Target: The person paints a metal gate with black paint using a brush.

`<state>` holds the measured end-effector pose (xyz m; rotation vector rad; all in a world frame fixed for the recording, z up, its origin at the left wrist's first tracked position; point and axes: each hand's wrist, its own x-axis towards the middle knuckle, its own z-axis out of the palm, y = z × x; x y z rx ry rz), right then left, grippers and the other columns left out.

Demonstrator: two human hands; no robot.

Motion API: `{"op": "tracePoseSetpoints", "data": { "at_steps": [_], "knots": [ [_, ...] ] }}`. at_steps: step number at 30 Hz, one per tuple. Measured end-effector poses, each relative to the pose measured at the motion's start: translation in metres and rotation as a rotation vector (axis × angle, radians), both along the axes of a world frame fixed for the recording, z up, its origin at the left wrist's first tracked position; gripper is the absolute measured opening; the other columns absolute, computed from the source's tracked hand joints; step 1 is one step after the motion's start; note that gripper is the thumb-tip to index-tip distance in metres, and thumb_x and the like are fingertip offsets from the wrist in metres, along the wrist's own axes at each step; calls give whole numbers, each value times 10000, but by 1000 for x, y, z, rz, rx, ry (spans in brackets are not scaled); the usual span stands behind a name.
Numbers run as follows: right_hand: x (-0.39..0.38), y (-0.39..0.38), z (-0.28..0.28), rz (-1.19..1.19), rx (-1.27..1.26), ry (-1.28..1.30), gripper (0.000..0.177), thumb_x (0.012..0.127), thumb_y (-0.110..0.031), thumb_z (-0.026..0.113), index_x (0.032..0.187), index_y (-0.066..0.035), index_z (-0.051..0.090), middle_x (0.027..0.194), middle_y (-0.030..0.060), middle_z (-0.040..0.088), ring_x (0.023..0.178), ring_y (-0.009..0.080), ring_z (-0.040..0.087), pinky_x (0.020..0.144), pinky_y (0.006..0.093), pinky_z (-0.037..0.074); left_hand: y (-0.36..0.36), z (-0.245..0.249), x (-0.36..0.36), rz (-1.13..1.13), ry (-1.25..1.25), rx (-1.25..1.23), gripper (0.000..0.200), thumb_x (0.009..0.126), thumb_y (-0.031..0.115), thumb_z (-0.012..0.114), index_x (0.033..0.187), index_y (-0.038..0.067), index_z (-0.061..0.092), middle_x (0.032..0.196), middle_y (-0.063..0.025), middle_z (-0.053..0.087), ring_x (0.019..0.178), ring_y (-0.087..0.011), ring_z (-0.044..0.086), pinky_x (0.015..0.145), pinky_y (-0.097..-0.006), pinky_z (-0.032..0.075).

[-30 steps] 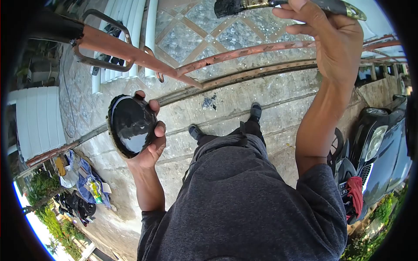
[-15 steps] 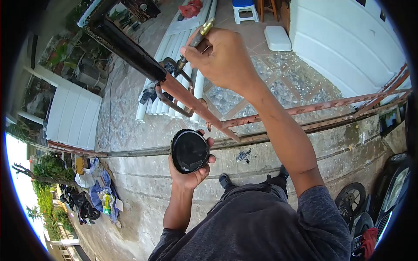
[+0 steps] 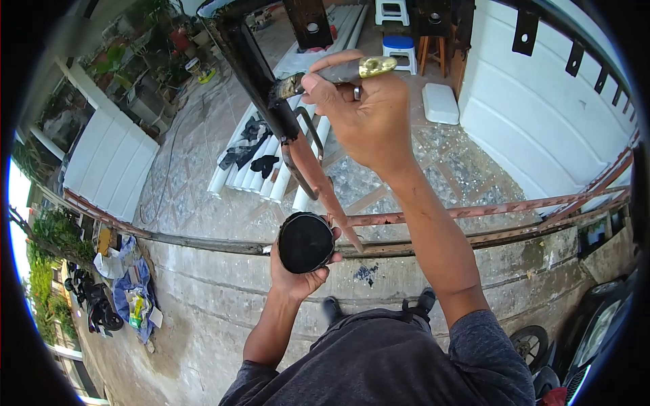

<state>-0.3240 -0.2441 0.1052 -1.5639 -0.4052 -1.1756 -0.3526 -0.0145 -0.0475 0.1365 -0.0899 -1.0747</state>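
My right hand [image 3: 369, 111] is closed round a paintbrush [image 3: 338, 72] whose handle has a gold-coloured end. Its dark bristles touch, or nearly touch, the black upper part of a metal gate post [image 3: 252, 74]. Lower down, the same post is bare reddish brown [image 3: 313, 166], and a bent metal handle [image 3: 298, 166] sticks out beside it. In my left hand [image 3: 298, 281], fingers wrapped round its side, is a round can of black paint [image 3: 306, 242], held with its mouth facing up below the post.
Several white pipes [image 3: 261, 177] lie on the tiled floor behind the post, with black cloth [image 3: 247, 145] on them. A reddish rail [image 3: 487, 210] runs right. Stools [image 3: 399, 46] stand at the back, a motorcycle wheel [image 3: 530, 345] at lower right. Dark spots [image 3: 366, 273] mark the concrete.
The brush has swung from pointing down near the bent handle to lying more level against the black part of the post. The view has shifted, and the paint can stays in my left hand.
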Motion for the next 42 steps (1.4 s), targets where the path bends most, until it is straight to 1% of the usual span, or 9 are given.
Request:
{"op": "tracePoseSetpoints", "data": {
  "at_steps": [9, 14, 17, 22, 26, 30, 36, 39, 42],
  "knots": [
    [-7, 14, 25, -172, -178, 19, 160, 904, -99, 700, 917, 56, 665, 773, 63, 690, 734, 125, 706, 586, 207, 547, 4, -4, 6, 13, 4, 64, 651, 959, 495, 410, 1435, 51, 383, 1337, -255, 526, 996, -483, 649, 674, -431, 630],
    [-32, 16, 47, -18, -57, -185, 127, 882, -21, 702, 994, 38, 689, 966, 108, 685, 766, 144, 704, 599, 235, 571, -2, 14, -1, 58, 23, 135, 650, 974, 534, 335, 1354, 26, 474, 1214, -264, 598, 920, -474, 674, 600, -435, 650],
    [-52, 8, 53, 43, -341, 31, 95, 867, -40, 713, 935, 19, 685, 856, 61, 707, 739, 79, 673, 621, 236, 567, -3, 21, 1, 58, 39, 131, 661, 976, 549, 309, 1323, 21, 505, 1157, -269, 629, 889, -466, 684, 576, -438, 656],
    [-25, 10, 72, -44, -878, 207, 144, 881, -47, 701, 1021, -16, 706, 978, 48, 692, 791, 99, 645, 701, 239, 532, 2, 21, 3, 55, 39, 143, 656, 976, 542, 310, 1316, 15, 503, 1148, -264, 631, 889, -466, 684, 568, -434, 657],
    [-31, 1, 107, -71, -764, 12, 166, 860, -2, 692, 1027, -2, 687, 926, 101, 704, 771, 134, 666, 633, 292, 524, 2, 19, 4, 46, 38, 128, 657, 977, 535, 301, 1310, 7, 506, 1152, -263, 628, 883, -470, 684, 568, -435, 656],
    [-34, 26, 97, 45, -908, 245, 174, 855, -50, 727, 1021, -5, 703, 943, 89, 706, 826, 161, 658, 745, 296, 527, 6, 20, 10, 11, 50, 164, 634, 976, 527, 316, 1293, 16, 519, 1122, -242, 643, 858, -452, 692, 545, -430, 652],
    [-34, 35, 123, -186, -703, 349, 129, 880, -70, 705, 1002, -28, 704, 867, 44, 694, 741, 79, 625, 662, 253, 519, 18, 26, 25, -79, 19, 146, 625, 969, 534, 349, 1278, 24, 535, 1103, -231, 653, 866, -445, 693, 547, -437, 652],
    [-44, 39, 132, -195, -692, 256, 152, 887, -76, 704, 1028, -23, 704, 907, 36, 701, 787, 93, 636, 709, 243, 523, 28, 34, 35, -139, 18, 144, 627, 967, 540, 352, 1276, 27, 536, 1100, -230, 655, 867, -444, 693, 549, -441, 653],
    [-37, 68, 117, -171, -833, 488, 157, 876, -58, 707, 1021, -1, 698, 926, 80, 701, 806, 140, 639, 698, 286, 509, 38, 46, 45, -157, -45, 203, 571, 988, 504, 303, 1319, 72, 475, 1103, -203, 657, 843, -418, 706, 537, -379, 660]
  ]
}}
